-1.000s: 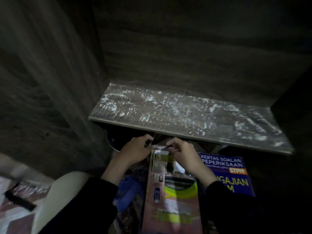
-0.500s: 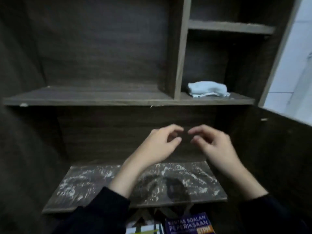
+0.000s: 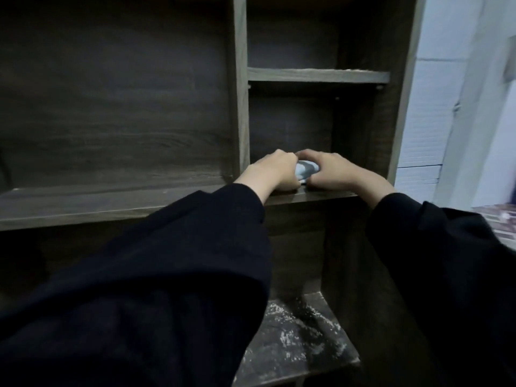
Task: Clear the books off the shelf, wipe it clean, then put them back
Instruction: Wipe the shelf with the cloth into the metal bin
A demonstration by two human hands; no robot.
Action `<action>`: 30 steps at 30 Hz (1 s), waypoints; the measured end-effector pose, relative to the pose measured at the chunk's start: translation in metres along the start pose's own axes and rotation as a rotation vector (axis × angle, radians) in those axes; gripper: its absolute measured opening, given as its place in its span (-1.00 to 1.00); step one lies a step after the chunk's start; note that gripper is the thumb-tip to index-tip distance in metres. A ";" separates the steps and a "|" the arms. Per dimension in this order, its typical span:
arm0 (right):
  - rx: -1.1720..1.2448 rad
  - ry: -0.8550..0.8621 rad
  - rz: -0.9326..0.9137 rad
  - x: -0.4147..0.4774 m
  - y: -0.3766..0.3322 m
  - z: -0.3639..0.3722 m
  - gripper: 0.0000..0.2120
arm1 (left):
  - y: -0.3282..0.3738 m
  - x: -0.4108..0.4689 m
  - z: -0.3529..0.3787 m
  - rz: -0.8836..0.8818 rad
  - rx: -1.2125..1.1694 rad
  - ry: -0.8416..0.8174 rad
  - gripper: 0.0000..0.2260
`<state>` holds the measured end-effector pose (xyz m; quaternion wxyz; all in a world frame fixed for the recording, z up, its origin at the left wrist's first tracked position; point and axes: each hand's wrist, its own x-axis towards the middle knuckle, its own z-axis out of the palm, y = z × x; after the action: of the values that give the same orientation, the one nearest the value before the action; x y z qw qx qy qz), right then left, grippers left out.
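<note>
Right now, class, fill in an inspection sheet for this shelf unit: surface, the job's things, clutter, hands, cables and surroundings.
Surface: the lower shelf is speckled with white dust; no books on the part in view.
Job's things: a pale blue cloth lies on the middle shelf, in the right compartment; books are not in view.
Clutter: nothing seen.
Hands: the left hand and the right hand both curl round the cloth, one on each side.
Cables: nothing seen.
Surroundings: dark wood-grain shelf unit, dimly lit; a white wall at the right.
</note>
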<state>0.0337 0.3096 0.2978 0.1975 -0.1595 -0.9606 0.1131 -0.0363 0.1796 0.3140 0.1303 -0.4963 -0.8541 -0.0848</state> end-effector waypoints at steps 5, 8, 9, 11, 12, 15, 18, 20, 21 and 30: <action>-0.123 0.139 -0.052 0.006 0.004 0.005 -0.51 | 0.001 -0.002 0.005 -0.050 0.135 0.153 -0.75; -0.163 0.382 -0.116 -0.013 -0.003 0.003 -0.54 | 0.007 -0.024 0.001 -0.001 0.169 0.304 -0.76; -0.186 0.491 -0.161 -0.024 -0.007 0.001 -0.54 | 0.009 -0.034 -0.003 0.018 0.167 0.344 -0.74; -0.258 0.671 -0.244 -0.049 -0.014 -0.002 -0.56 | 0.015 -0.060 -0.016 0.040 0.190 0.411 -0.73; -0.286 0.729 -0.277 -0.063 -0.019 -0.002 -0.56 | 0.016 -0.076 -0.022 0.047 0.211 0.441 -0.72; -0.168 0.725 -0.362 -0.105 -0.042 0.009 -0.57 | 0.008 -0.130 -0.030 0.082 0.191 0.499 -0.71; 0.048 0.621 -0.436 -0.140 -0.075 0.038 -0.58 | -0.011 -0.190 -0.020 0.093 0.092 0.462 -0.72; 0.123 0.521 -0.443 -0.154 -0.094 0.069 -0.57 | -0.026 -0.221 -0.003 0.018 0.076 0.395 -0.69; 0.151 0.458 -0.437 -0.159 -0.103 0.088 -0.56 | -0.035 -0.234 0.008 -0.037 0.063 0.355 -0.67; 0.086 0.076 -0.341 -0.178 -0.172 0.266 -0.44 | -0.135 -0.325 0.152 -0.496 -0.446 0.254 -0.72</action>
<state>0.0328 0.0472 0.0462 0.2567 0.0103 -0.9598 0.1129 -0.0211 -0.1135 0.0671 0.0993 -0.2754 -0.8860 -0.3595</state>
